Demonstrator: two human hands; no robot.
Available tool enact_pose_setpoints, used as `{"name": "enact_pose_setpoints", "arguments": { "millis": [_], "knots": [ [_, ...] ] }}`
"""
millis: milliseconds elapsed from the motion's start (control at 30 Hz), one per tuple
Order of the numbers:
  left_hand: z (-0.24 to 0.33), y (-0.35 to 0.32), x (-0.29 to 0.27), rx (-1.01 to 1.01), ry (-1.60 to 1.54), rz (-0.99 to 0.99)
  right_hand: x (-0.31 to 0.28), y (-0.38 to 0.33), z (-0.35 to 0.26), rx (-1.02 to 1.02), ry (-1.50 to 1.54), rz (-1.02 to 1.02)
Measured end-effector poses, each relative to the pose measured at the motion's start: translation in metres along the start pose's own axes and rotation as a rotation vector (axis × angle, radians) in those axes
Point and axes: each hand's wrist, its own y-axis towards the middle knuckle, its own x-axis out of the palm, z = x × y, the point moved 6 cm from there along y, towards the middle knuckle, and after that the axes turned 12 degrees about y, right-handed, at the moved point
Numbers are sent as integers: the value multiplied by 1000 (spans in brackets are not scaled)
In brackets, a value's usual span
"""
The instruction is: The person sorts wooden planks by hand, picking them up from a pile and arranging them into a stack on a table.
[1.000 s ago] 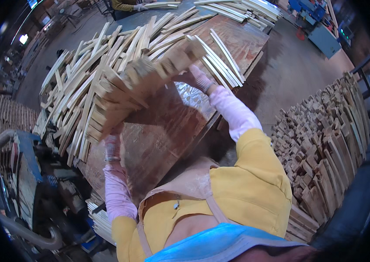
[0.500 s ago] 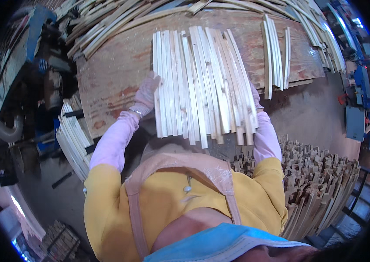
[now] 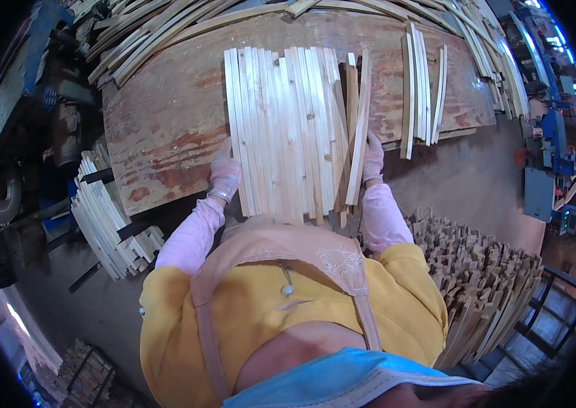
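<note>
A worn plywood surface (image 3: pixel 165 129), and a flat batch of pale wooden slats (image 3: pixel 288 129) lies across it. Left hand (image 3: pixel 224 175) and right hand (image 3: pixel 372 158) press its near corners, fingers curled. Light, stiff, loose — best squeezed from both sides.

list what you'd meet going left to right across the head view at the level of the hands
stack of pale slats beside the table → left hand → row of wooden slats on the table → right hand → pile of dark wood pieces → blue machine
</note>
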Motion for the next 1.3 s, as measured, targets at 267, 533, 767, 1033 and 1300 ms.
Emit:
{"name": "enact_pose_setpoints", "arguments": {
  "millis": [267,533,767,1033,1300],
  "knots": [
    [50,65,16,-207,-54,-99,-2,76,24,75,-22,38],
    [61,80,26,-319,-499,64,17,141,-5,145,-5,-27],
    [86,127,17,-174,-38,28,16,180,-30,253,393,-70],
    [105,100,10,-322,-154,125,19,172,-89,370,614,-96],
    [91,103,27,-140,-158,188,-67,218,-22,338,162,-296]
  ]
}}
